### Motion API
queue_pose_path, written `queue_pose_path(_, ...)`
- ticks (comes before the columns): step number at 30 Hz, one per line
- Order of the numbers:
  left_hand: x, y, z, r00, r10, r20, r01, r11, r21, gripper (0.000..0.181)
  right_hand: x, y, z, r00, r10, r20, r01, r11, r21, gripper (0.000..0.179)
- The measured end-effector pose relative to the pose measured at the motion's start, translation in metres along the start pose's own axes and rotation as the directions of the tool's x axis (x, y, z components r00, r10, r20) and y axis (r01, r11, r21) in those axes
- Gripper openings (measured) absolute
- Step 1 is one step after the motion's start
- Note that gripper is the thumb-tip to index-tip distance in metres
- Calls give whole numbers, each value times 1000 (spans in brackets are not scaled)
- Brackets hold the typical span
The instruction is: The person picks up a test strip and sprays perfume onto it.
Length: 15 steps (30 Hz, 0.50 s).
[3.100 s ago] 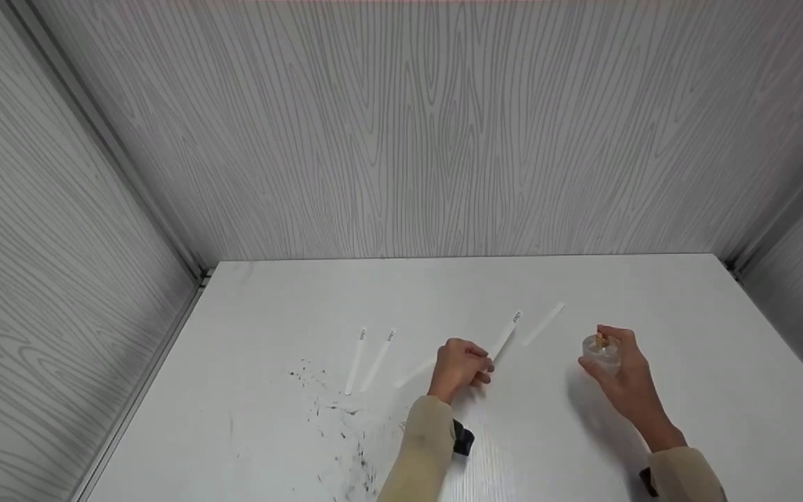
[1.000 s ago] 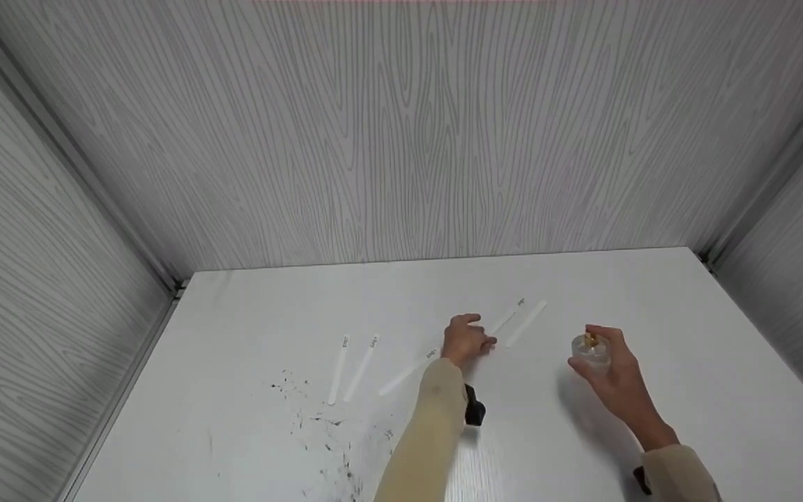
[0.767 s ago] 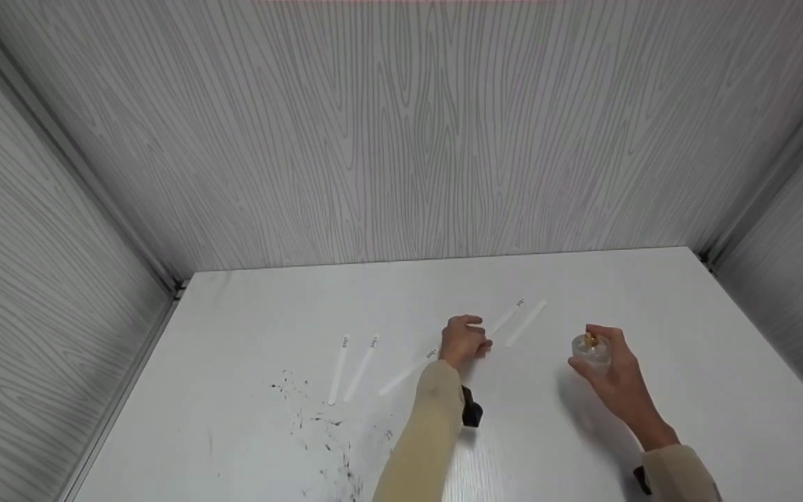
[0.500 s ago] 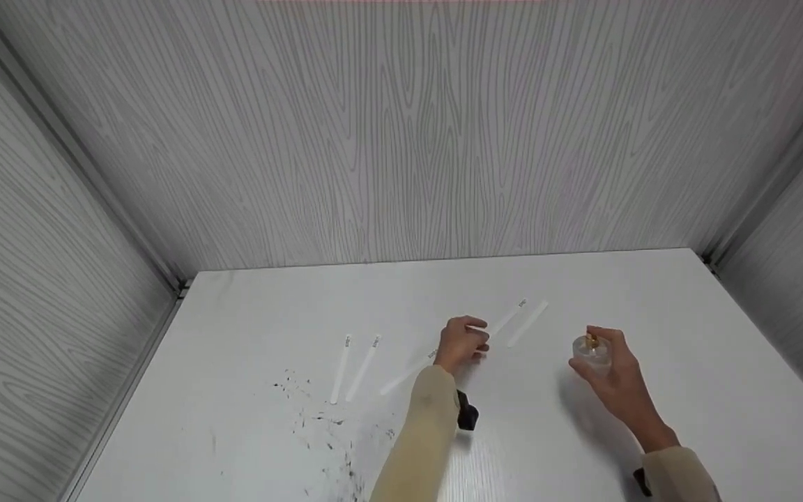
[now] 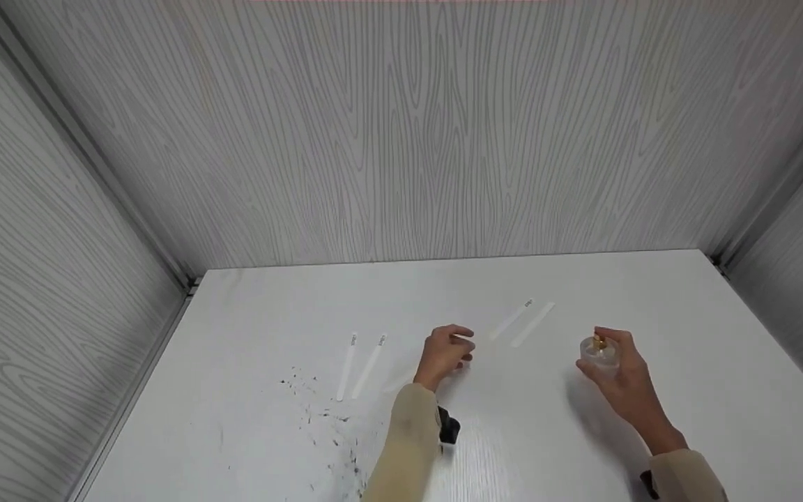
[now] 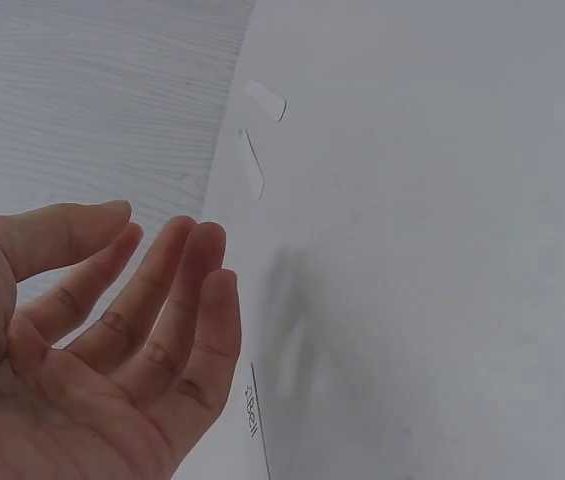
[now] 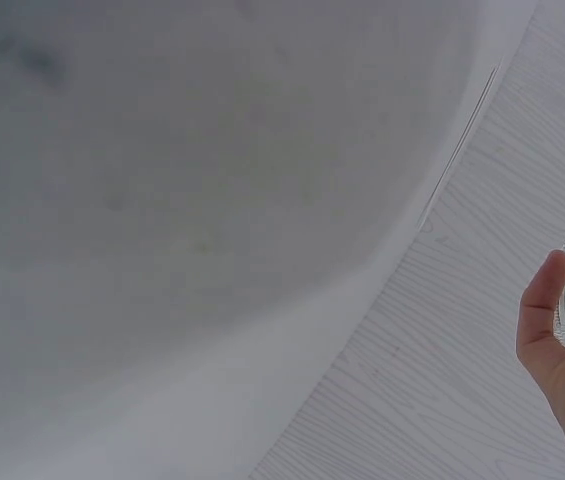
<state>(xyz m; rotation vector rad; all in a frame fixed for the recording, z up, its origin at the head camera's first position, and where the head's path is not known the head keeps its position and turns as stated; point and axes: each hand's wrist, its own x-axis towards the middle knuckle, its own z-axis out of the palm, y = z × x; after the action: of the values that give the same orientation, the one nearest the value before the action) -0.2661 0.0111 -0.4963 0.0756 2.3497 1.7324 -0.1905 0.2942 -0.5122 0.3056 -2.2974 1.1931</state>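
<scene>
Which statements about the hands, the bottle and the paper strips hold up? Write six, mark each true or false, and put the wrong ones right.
1. The right hand holds a clear bottle with a gold-coloured top. True.
2. In the head view, a lettered strip lies to the right of the left hand, beside another strip. True.
3. The left hand pinches a strip. False: it holds nothing.
4. The clear bottle stands untouched. False: the right hand grips it.
5. The table bears dark marks. True.
6. Both sleeves are black. False: the left sleeve and right sleeve are beige.
</scene>
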Motion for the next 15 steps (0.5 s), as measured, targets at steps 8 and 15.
queue_pose_path(8, -17, -3, -24, 997, 46, -57, -44, 998, 40, 24, 0, 1, -1, 1000, -27, -6, 27, 1000, 10, 58)
queue_pose_path(15, -27, -4, -41, 995, 58, -82, -53, 997, 56, 24, 3, -3, 0, 1000, -21, 5, 21, 1000, 9, 57)
